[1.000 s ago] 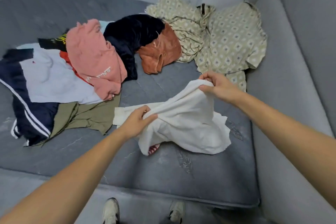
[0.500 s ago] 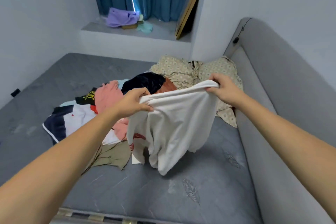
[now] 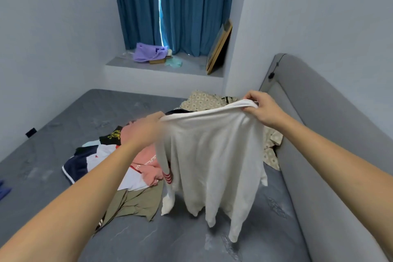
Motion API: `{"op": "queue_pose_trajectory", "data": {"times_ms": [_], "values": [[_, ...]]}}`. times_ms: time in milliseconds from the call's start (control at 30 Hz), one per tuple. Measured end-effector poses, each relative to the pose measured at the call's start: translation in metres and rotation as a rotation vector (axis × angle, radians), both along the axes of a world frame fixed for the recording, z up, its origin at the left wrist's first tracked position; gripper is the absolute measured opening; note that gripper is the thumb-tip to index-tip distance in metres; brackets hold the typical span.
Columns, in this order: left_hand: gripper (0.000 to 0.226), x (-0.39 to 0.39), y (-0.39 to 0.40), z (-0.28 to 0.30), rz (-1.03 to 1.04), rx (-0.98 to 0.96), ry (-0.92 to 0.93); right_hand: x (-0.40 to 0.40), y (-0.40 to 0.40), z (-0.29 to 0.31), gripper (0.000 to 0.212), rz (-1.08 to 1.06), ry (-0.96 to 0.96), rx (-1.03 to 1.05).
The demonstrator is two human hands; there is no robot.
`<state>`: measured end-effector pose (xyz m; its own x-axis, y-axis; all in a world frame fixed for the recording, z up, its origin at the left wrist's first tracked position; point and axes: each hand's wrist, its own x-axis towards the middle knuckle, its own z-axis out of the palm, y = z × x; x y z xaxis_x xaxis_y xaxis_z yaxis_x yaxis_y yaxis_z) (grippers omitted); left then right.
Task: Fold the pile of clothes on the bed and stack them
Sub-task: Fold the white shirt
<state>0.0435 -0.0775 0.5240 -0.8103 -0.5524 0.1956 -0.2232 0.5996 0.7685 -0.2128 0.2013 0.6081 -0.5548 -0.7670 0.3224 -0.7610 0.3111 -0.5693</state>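
Note:
A white garment (image 3: 214, 161) with red stripes on one cuff hangs in the air above the grey mattress (image 3: 148, 238). My left hand (image 3: 146, 127), blurred, grips its top edge at the left. My right hand (image 3: 260, 108) grips the same edge at the right, stretching it wide. Behind and left of it lies the pile of clothes (image 3: 119, 161): a pink top, a navy and white piece, a black one, an olive one. A beige patterned garment (image 3: 204, 100) lies further back by the headboard, partly hidden.
A grey padded headboard (image 3: 331, 134) runs along the right side of the bed. Behind the bed a window ledge (image 3: 191, 68) holds a purple bag and a leaning frame, with blue curtains above. Walls close in on the left and right.
Both hands have lifted the white garment off the mattress and pulled its top edge apart, so it hangs spread out. My view has tilted up toward the window.

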Motion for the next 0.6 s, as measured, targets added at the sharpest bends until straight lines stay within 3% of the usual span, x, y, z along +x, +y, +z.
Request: {"op": "queue_pose_trajectory", "data": {"times_ms": [133, 233, 300, 433, 600], "values": [[0.011, 0.001, -0.005, 0.025, -0.065, 0.055, 0.11, -0.004, 0.01, 0.027, 0.004, -0.083, 0.005, 0.099], [0.003, -0.004, -0.008, 0.049, -0.133, 0.054, 0.134, -0.008, 0.018, 0.045, 0.024, -0.112, 0.047, 0.315], [0.011, -0.008, -0.01, 0.064, -0.191, 0.068, 0.118, -0.01, 0.023, 0.052, 0.034, -0.12, 0.009, 0.351], [0.048, -0.007, -0.015, 0.088, -0.252, 0.019, -0.07, -0.009, 0.032, 0.059, 0.036, -0.077, -0.198, 0.13], [0.023, -0.006, -0.026, 0.09, -0.262, -0.262, -0.35, -0.004, 0.027, 0.071, 0.03, -0.021, -0.256, -0.008]]}}
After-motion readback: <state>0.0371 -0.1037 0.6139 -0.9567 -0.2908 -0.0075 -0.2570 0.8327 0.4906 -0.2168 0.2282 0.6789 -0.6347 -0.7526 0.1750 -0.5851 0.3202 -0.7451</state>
